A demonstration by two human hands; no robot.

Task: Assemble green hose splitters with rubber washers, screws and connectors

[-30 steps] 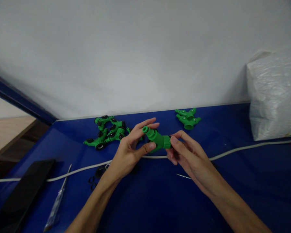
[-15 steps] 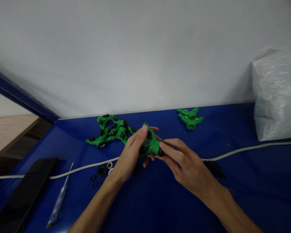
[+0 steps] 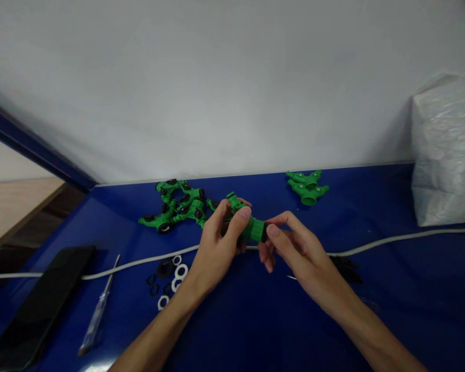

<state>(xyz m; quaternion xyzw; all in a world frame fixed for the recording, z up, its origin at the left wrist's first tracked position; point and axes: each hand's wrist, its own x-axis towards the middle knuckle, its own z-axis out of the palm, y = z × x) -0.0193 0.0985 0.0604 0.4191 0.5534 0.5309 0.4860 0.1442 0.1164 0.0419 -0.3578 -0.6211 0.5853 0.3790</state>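
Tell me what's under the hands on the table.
Beneath the left hand and right hand, which hold a green fitting, the white cable crosses the blue table. Its middle stretch is covered by the hands; anything else there is hidden.

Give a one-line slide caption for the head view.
Both hands, left hand and right hand, hold a green hose fitting above a blue table.

pile green fittings [image 3: 176, 206] | screwdriver [image 3: 97, 315] | white cable [image 3: 391, 240] | blk+wht rings [image 3: 168, 281] | plastic bag [image 3: 447, 155]
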